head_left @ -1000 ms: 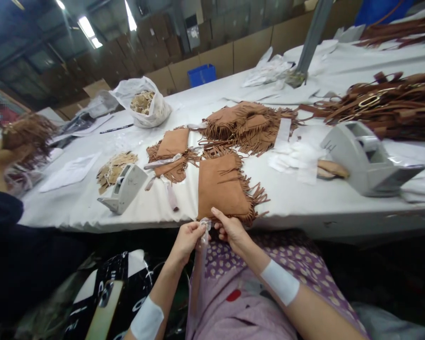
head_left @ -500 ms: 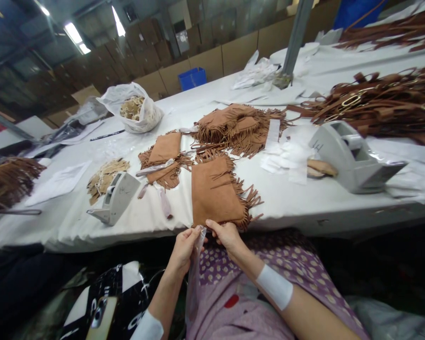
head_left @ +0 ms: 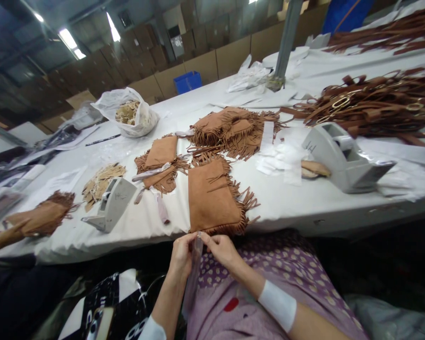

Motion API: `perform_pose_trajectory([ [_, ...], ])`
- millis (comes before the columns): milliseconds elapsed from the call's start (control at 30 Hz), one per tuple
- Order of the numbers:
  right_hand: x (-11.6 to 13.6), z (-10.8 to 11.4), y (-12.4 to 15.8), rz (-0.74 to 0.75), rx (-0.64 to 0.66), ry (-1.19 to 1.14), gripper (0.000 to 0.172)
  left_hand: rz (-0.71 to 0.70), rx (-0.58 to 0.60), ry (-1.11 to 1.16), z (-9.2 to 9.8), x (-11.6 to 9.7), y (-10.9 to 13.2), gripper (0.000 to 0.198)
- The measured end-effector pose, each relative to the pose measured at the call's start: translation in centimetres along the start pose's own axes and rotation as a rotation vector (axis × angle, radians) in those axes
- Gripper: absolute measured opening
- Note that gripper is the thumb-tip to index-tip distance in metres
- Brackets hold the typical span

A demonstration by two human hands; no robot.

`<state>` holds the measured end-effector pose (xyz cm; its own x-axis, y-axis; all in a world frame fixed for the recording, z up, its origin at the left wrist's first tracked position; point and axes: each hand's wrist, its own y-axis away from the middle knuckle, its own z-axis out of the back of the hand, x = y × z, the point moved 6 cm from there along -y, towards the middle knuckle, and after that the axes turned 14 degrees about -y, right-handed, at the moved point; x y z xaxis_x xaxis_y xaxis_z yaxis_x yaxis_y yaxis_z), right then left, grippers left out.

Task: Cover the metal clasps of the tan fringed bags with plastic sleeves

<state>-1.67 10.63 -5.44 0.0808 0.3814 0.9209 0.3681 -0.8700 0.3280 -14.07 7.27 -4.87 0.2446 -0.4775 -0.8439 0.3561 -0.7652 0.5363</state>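
My left hand [head_left: 182, 252] pinches the top end of a long clear plastic sleeve [head_left: 195, 267], which hangs down over my lap. My right hand [head_left: 222, 249] meets it there, thumb and finger closed on the same end of the sleeve. Just beyond my hands, a tan suede fringed bag [head_left: 212, 198] lies flat at the table's front edge, its fringe spreading to the right. What the sleeve contains, if anything, is hard to make out. Further left lies a smaller stack of fringed suede pieces [head_left: 162, 151] with a plastic-wrapped strip across it.
Tape dispensers stand left [head_left: 111, 203] and right [head_left: 345, 158]. Behind are a fringed suede pile [head_left: 230, 125], a white plastic bag [head_left: 143, 120] and brown straps with gold clasps [head_left: 371, 101]. At far left, a co-worker's hand [head_left: 16, 231] touches another fringed bag [head_left: 46, 215].
My right hand has left the bag's lower edge and come to the sleeve's top beside my left hand. At far left, a co-worker's hand has appeared at a fringed bag.
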Motion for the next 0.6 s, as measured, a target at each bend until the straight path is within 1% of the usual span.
perform_pose_trajectory([
  [67,-0.1,-1.0,0.3,0.036,0.118,-0.058,0.037,0.009,-0.007,0.011,-0.1,0.0,0.1,0.019],
  [133,-0.1,-1.5,0.5,0.047,0.165,-0.125,0.029,0.014,0.004,0.013,0.0,-0.2,0.5,0.024],
  [200,0.0,-1.7,0.6,0.039,0.157,-0.143,0.029,0.021,0.059,-0.039,0.3,-0.3,1.4,0.035],
  [267,0.2,-1.8,0.7,0.029,0.157,-0.161,0.031,0.004,0.143,-0.150,0.7,-0.3,2.5,0.045],
  [333,0.4,-1.9,0.9,0.020,0.167,-0.180,0.034,-0.051,0.220,-0.259,1.1,-0.1,3.5,0.046],
  [367,0.4,-2.0,1.0,0.017,0.174,-0.190,0.036,-0.075,0.238,-0.291,1.4,0.0,3.9,0.045],
  [400,0.5,-2.1,1.0,0.013,0.180,-0.201,0.038,-0.083,0.246,-0.311,1.6,0.3,4.2,0.043],
  [467,0.6,-2.2,1.1,0.006,0.187,-0.220,0.042,-0.056,0.229,-0.324,2.0,1.0,4.4,0.041],
  [533,0.9,-2.3,1.1,0.005,0.185,-0.232,0.046,-0.036,0.185,-0.283,2.1,1.5,4.4,0.039],
  [600,1.2,-2.4,1.1,-0.009,0.191,-0.240,0.049,-0.053,0.155,-0.203,1.9,1.7,4.4,0.035],
])
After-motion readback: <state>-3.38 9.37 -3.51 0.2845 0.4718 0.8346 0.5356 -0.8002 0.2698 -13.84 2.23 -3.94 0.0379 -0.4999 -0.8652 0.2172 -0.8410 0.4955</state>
